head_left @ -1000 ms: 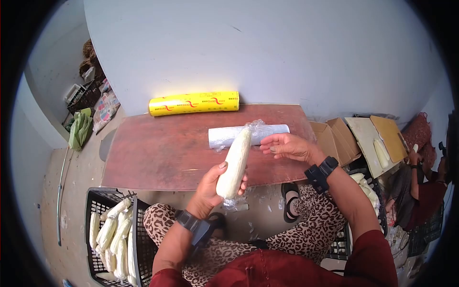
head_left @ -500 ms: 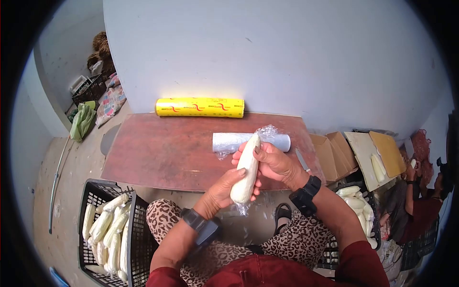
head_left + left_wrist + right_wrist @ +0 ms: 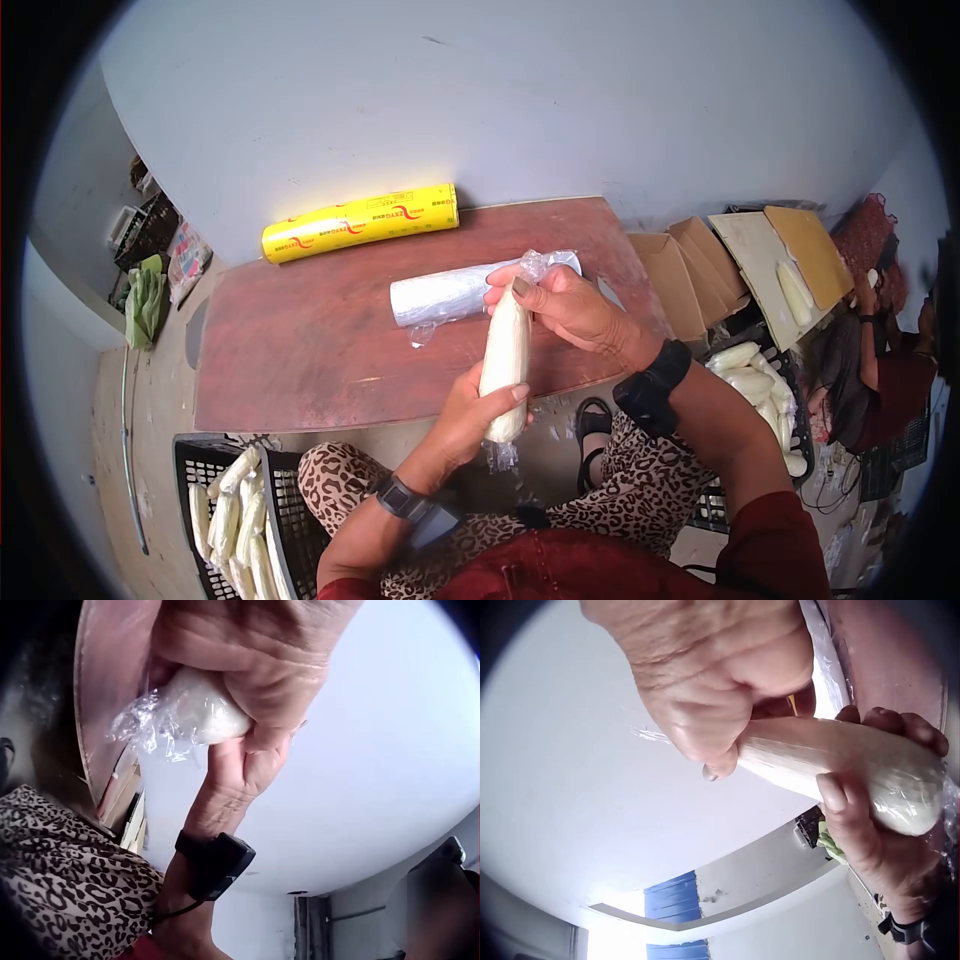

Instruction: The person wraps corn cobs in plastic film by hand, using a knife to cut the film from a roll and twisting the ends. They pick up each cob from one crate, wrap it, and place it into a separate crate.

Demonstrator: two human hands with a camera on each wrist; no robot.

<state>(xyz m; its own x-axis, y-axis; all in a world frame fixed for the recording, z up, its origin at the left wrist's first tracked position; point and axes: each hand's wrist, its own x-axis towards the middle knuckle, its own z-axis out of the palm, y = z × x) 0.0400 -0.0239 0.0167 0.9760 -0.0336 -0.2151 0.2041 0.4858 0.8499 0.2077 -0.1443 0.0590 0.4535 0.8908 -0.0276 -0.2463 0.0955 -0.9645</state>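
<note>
A pale ear of corn (image 3: 507,350) in clear film stands nearly upright above the table's front edge. The left hand (image 3: 470,415) grips its thick lower end, thumb across the front; loose film (image 3: 502,457) hangs below. At the narrow top, the right hand (image 3: 570,310) pinches the tip, with crumpled film (image 3: 533,265) sticking up beside the fingers. In the right wrist view the left thumb lies along the corn (image 3: 870,761) and the right hand (image 3: 712,690) closes round the tip. The left wrist view shows bunched film (image 3: 161,724) at the thick end under the left hand (image 3: 255,660).
On the red-brown table (image 3: 300,350) lie a white film roll (image 3: 450,295) and, behind it, a yellow roll (image 3: 360,222). Crates of wrapped corn stand at left (image 3: 290,500) and right (image 3: 712,510). Cardboard boxes (image 3: 665,280) are right of the table; another person (image 3: 885,370) sits far right.
From reaching beside the film roll, the right hand has come to the corn's top and now pinches its tip. The left hand keeps its grip. The whole view has shifted and tilted.
</note>
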